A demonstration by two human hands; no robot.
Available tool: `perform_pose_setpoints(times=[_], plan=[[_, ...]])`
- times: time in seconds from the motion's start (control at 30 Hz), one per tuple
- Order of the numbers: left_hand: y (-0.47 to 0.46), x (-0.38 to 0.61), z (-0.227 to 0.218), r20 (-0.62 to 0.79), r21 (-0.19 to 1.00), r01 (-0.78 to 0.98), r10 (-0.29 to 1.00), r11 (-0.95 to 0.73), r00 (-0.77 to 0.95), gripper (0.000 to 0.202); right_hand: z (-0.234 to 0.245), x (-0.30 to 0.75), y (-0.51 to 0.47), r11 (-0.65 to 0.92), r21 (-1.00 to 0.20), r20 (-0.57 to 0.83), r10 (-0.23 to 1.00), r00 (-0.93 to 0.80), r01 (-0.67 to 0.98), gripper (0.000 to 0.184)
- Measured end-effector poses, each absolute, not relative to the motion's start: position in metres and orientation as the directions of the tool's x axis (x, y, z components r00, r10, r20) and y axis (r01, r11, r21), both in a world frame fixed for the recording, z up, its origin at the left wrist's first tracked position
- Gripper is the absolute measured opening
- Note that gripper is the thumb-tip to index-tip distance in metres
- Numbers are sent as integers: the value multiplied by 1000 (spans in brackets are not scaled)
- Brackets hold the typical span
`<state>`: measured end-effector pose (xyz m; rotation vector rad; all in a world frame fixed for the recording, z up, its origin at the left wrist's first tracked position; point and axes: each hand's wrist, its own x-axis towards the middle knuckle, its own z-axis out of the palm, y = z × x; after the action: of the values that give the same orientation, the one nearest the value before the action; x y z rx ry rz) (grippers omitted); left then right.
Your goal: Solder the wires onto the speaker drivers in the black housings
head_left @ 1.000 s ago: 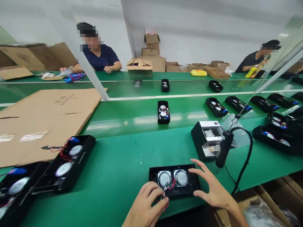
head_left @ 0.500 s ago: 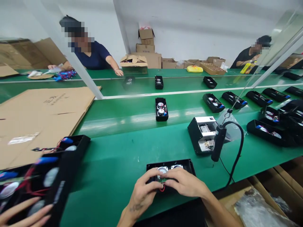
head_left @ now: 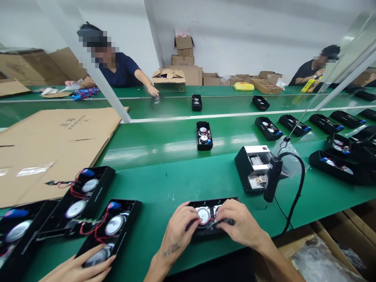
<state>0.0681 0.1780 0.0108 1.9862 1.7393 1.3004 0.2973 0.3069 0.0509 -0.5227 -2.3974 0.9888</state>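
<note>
A black speaker housing (head_left: 202, 203) with two silver drivers (head_left: 203, 215) lies on the green bench right in front of me. My left hand (head_left: 179, 231) rests on its left half, fingers curled and pinched at a red wire beside the left driver. My right hand (head_left: 237, 223) covers the right half, its fingers closed on a small dark part that I cannot make out. Both hands touch the housing.
Another person's hand (head_left: 76, 268) at the bottom left touches a similar housing (head_left: 114, 223), with more housings (head_left: 88, 188) beside it. An electric screwdriver (head_left: 272, 180) hangs to my right before a black and white box (head_left: 252, 166). A cardboard sheet (head_left: 53, 141) lies far left. Housings (head_left: 204, 136) sit on the belt.
My right hand came in from the housing's right end and closed over its right half. The other person's hand pushed one more housing onto the bench at the left.
</note>
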Motion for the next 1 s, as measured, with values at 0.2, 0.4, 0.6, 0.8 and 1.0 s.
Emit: perform_pose_setpoints(times=[0.2,0.4,0.6,0.8,1.0], plan=[[183,68,20,415,672,716,897,-187,-155,9,63,306,283,811,-560,140,292,-946,168,20],[153,64,40,416,578,754,908,-313,58,8,57,306,294,757,-573,241,522,-818,314,21],[162,70,27,381,453,835,914,-313,136,20,56,305,299,726,-664,325,497,-804,180,24],[175,70,16,379,448,850,920,-278,101,23,60,305,287,802,-564,219,374,-901,196,29],[161,63,34,328,494,787,917,-371,226,35,49,308,291,703,-642,216,548,-808,306,22]])
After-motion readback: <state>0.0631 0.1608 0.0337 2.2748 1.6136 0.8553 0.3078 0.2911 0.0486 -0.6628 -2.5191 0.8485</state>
